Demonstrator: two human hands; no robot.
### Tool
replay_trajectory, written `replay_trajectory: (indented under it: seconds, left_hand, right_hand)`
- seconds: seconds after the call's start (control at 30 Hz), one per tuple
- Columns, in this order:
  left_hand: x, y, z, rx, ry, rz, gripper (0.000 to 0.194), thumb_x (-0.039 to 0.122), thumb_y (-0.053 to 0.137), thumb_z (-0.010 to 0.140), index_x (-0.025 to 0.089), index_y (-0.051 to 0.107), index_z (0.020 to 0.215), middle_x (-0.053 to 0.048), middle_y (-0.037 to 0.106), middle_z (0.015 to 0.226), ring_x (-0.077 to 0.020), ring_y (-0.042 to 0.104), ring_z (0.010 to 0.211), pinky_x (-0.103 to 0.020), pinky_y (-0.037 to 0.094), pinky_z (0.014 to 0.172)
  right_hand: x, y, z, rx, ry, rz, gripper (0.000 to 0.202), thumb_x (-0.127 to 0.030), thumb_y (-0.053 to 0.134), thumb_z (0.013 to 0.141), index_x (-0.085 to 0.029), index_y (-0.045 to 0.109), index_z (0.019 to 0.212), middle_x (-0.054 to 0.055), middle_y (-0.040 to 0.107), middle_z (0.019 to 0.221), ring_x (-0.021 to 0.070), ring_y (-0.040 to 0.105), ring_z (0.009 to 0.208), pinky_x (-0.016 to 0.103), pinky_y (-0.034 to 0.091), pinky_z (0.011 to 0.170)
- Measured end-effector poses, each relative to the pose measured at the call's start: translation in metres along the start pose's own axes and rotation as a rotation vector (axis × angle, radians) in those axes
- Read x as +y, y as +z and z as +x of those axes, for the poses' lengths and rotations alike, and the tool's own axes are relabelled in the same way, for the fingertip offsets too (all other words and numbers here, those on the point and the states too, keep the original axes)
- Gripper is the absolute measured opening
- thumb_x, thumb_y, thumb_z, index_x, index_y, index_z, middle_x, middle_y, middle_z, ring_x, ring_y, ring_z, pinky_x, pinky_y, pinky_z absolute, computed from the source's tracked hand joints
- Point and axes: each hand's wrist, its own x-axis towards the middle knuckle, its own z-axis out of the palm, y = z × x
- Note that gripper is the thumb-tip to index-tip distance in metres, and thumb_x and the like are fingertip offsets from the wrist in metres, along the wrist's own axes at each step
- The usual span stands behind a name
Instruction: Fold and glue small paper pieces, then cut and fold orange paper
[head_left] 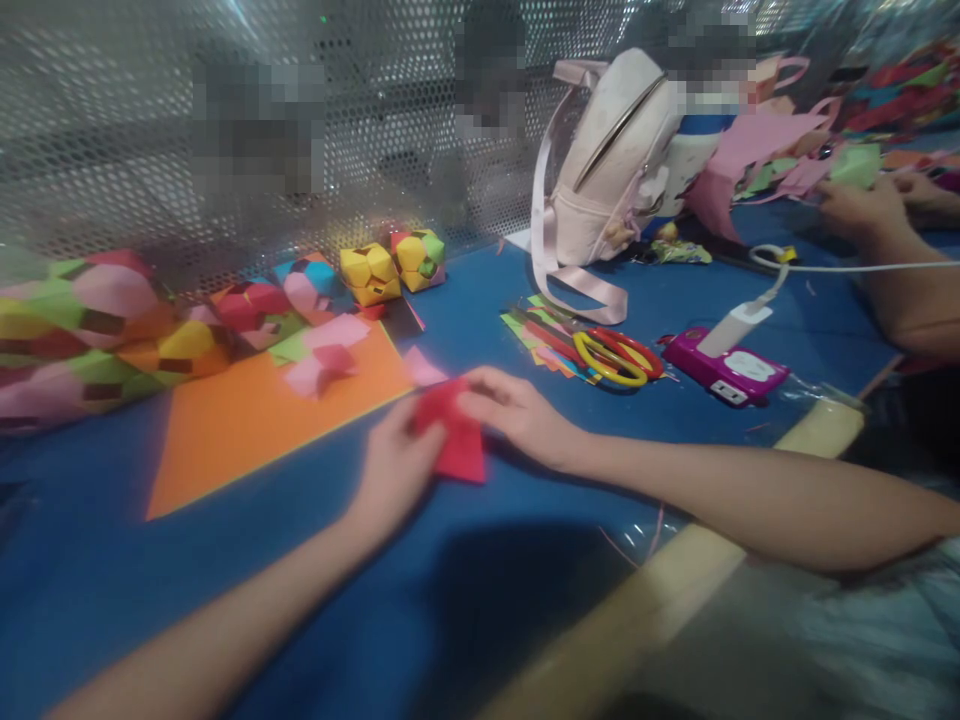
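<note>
Between my two hands is a piece of red paper (463, 458), raised a little over the blue table. My left hand (397, 445) pinches its left side, thumb on top. On the upper right edge, my right hand (517, 410) grips it with curled fingers. Motion blurs the paper, so its folds are hard to make out. Just behind my hands lies a small pink paper piece (425, 367). To the left, a large orange sheet (277, 425) rests flat, with pink and green folded paper (324, 365) on it.
Several folded paper balls (370, 274) line the perforated metal wall. Scissors (611, 358) lie on coloured paper strips right of centre, beside a purple power strip (724, 368) with a white plug. A pale backpack (611, 170) stands behind. Another person's hand (862, 205) holds green paper at right.
</note>
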Motion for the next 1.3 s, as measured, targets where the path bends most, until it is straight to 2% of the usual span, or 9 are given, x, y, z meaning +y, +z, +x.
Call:
replay_trajectory:
  seconds: [0.1, 0.23, 0.37, 0.47, 0.53, 0.67, 0.77, 0.97, 1.3]
  left_hand:
    - [0.0005, 0.0003, 0.0002, 0.004, -0.004, 0.016, 0.016, 0.023, 0.057, 0.077, 0.018, 0.064, 0.09, 0.001, 0.064, 0.082, -0.0149, 0.057, 0.074, -0.026, 0.043, 0.067]
    - [0.0003, 0.0005, 0.0, 0.0, -0.008, 0.071, 0.011, 0.021, 0.056, 0.075, 0.018, 0.063, 0.082, 0.002, 0.062, 0.076, -0.0142, 0.055, 0.071, -0.025, 0.042, 0.066]
    - [0.0028, 0.0007, -0.0005, -0.012, -0.037, 0.071, 0.011, 0.023, 0.056, 0.074, 0.018, 0.062, 0.082, 0.002, 0.062, 0.075, -0.0138, 0.053, 0.069, -0.025, 0.041, 0.065]
    - [0.0052, 0.0007, -0.0004, -0.013, -0.062, 0.061, 0.015, 0.033, 0.062, 0.074, 0.018, 0.062, 0.079, 0.001, 0.062, 0.073, -0.0139, 0.052, 0.068, -0.025, 0.041, 0.063]
    - [0.0055, 0.0006, -0.0002, -0.01, -0.067, 0.059, 0.02, 0.037, 0.064, 0.074, 0.018, 0.062, 0.079, 0.001, 0.062, 0.074, -0.0143, 0.053, 0.069, -0.025, 0.042, 0.063]
    - [0.0038, 0.0003, 0.0001, -0.005, -0.047, 0.054, 0.013, 0.03, 0.061, 0.075, 0.018, 0.062, 0.081, 0.002, 0.063, 0.076, -0.0142, 0.055, 0.071, -0.025, 0.042, 0.065]
    - [0.0027, 0.0006, 0.0001, -0.004, -0.036, 0.055, 0.01, 0.024, 0.058, 0.074, 0.019, 0.062, 0.082, 0.003, 0.063, 0.076, -0.0141, 0.055, 0.071, -0.025, 0.042, 0.066]
    - [0.0016, 0.0006, 0.0002, -0.006, -0.028, 0.081, 0.012, 0.02, 0.056, 0.072, 0.019, 0.064, 0.081, 0.002, 0.064, 0.076, -0.0151, 0.056, 0.073, -0.026, 0.043, 0.069]
    - [0.0012, -0.0024, 0.0002, -0.03, -0.053, 0.007, 0.01, 0.022, 0.057, 0.072, 0.019, 0.063, 0.079, 0.002, 0.064, 0.074, -0.014, 0.055, 0.069, -0.025, 0.042, 0.065]
  right_hand:
    - [0.0027, 0.0011, 0.0, 0.045, -0.013, -0.095, 0.01, -0.024, 0.059, 0.078, -0.019, 0.054, 0.085, -0.001, 0.059, 0.081, 0.0128, 0.053, 0.074, 0.028, 0.045, 0.07]
    - [0.0086, 0.0007, 0.0002, 0.084, -0.111, -0.167, 0.007, -0.012, 0.052, 0.077, -0.019, 0.052, 0.074, -0.002, 0.056, 0.077, 0.0121, 0.052, 0.073, 0.026, 0.043, 0.069]
    - [0.0103, -0.0001, -0.0014, 0.072, -0.223, -0.223, 0.01, -0.01, 0.051, 0.078, -0.019, 0.056, 0.075, 0.0, 0.056, 0.082, 0.014, 0.054, 0.082, 0.029, 0.044, 0.076]
    - [0.0088, -0.0001, -0.0033, 0.037, -0.254, -0.231, 0.012, -0.011, 0.05, 0.079, -0.019, 0.059, 0.079, 0.002, 0.056, 0.085, 0.0149, 0.054, 0.084, 0.031, 0.044, 0.077]
    - [0.0077, 0.0002, -0.004, 0.024, -0.247, -0.225, 0.01, -0.015, 0.051, 0.082, -0.019, 0.059, 0.079, 0.002, 0.056, 0.085, 0.0147, 0.054, 0.083, 0.03, 0.045, 0.077]
    - [0.0073, 0.002, -0.0038, 0.059, -0.194, -0.24, 0.004, -0.022, 0.057, 0.082, -0.018, 0.058, 0.083, 0.001, 0.057, 0.086, 0.0133, 0.054, 0.078, 0.029, 0.046, 0.073]
    - [0.0081, 0.0031, -0.0028, 0.062, -0.117, -0.241, 0.012, -0.019, 0.057, 0.08, -0.016, 0.059, 0.092, 0.003, 0.062, 0.091, 0.0123, 0.057, 0.077, 0.028, 0.047, 0.073]
    - [0.0077, 0.0025, -0.0013, 0.062, -0.076, -0.244, 0.01, -0.013, 0.054, 0.078, -0.016, 0.061, 0.084, 0.001, 0.065, 0.082, 0.0116, 0.058, 0.073, 0.027, 0.047, 0.072]
    - [0.0018, -0.005, 0.0013, -0.024, 0.021, -0.219, 0.009, -0.024, 0.058, 0.082, -0.016, 0.063, 0.08, 0.001, 0.066, 0.078, 0.0129, 0.058, 0.072, 0.028, 0.048, 0.069]
